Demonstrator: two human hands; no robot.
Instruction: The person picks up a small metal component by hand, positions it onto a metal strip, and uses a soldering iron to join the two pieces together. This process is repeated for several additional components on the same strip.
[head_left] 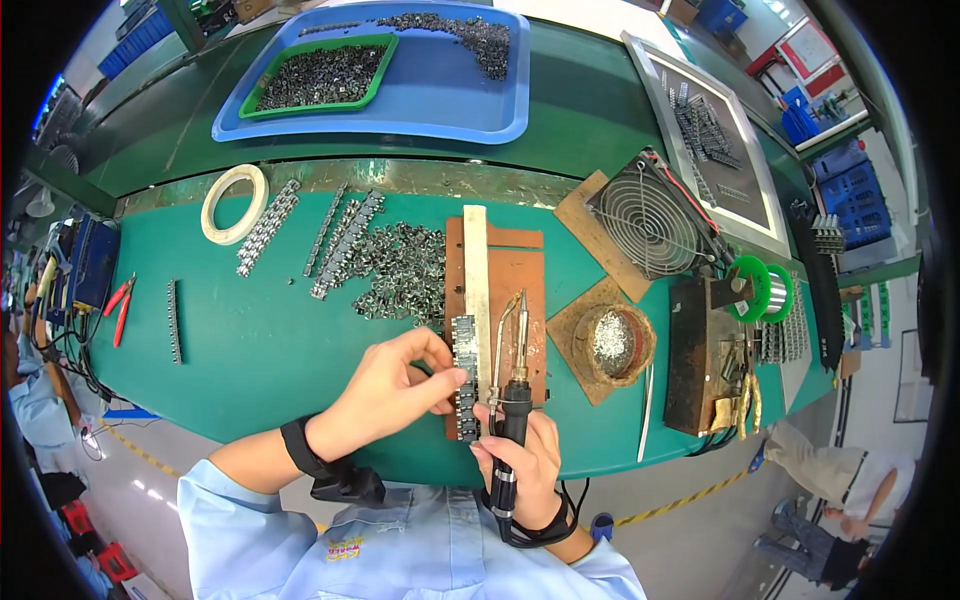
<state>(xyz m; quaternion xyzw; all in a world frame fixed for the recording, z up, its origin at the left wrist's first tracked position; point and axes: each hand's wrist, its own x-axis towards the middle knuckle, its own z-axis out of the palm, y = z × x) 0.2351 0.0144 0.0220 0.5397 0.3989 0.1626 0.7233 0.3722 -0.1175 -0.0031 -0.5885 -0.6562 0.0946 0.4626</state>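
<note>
My right hand (525, 460) is wrapped round a black-handled soldering iron (515, 400), whose metal tip points away from me over a brown board (530, 275). A thin bent metal tube runs beside the iron's tip. On the board's left side, along a pale metal bar (476, 250), lies a dark strip of small components (464, 345). My left hand (395, 385) pinches this strip at its left edge with thumb and fingers; the exact contact of the fingertips is partly hidden. Beyond my left hand is a heap of small metal parts (405, 265).
Right of the board stand a round pot of bright bits (612, 342), a fan with wire guard (650, 220) and a solder spool (765, 290). To the left lie a tape roll (211, 215), component strips (268, 228) and red-handled cutters (121, 310). A blue tray (450, 100) sits behind.
</note>
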